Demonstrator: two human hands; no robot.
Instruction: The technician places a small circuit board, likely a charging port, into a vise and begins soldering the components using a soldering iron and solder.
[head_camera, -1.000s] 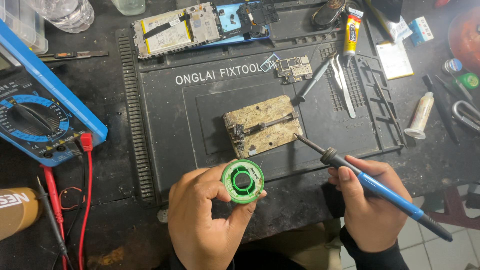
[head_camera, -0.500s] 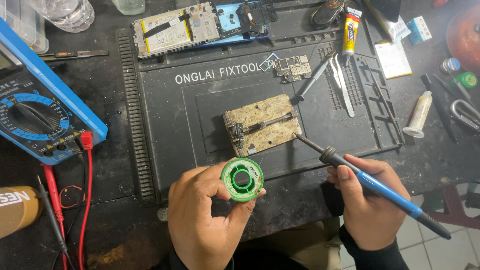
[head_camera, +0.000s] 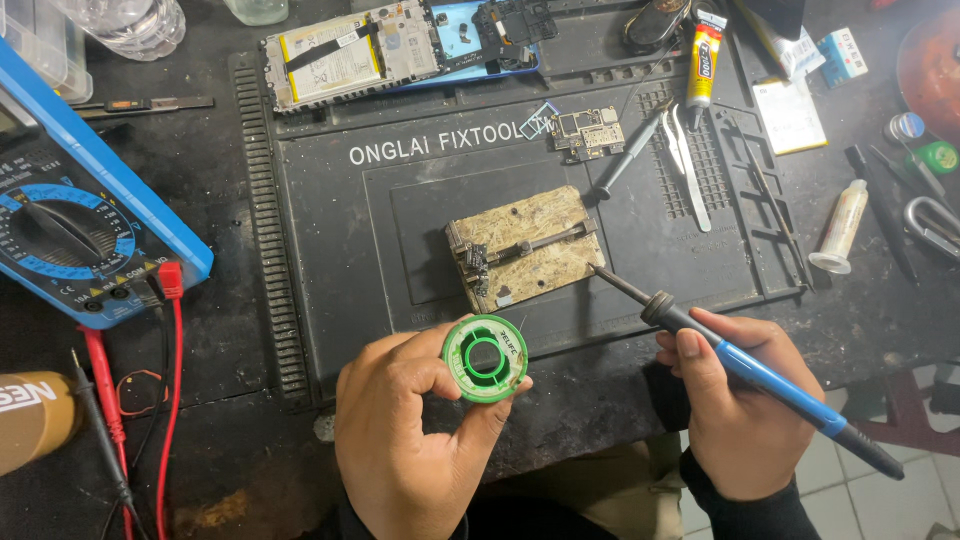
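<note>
Hardly moved since before, left hand (head_camera: 405, 440) fingers pinching green solder spool (head_camera: 485, 358), right hand (head_camera: 740, 415) gripping soldering iron (head_camera: 745, 368), tip seemingly touching board holder (head_camera: 525, 247)

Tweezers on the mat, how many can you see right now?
1. A pair of silver tweezers lies on the right part of the dark work mat, beside a dark pen-like tool, above the soldering iron in the right hand. Clutter may hide others.

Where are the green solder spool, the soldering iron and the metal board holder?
green solder spool (head_camera: 485, 358), head view, on its front rim.
soldering iron (head_camera: 770, 380), head view, on its blue handle.
metal board holder (head_camera: 525, 245), head view, on its top plate.
</note>
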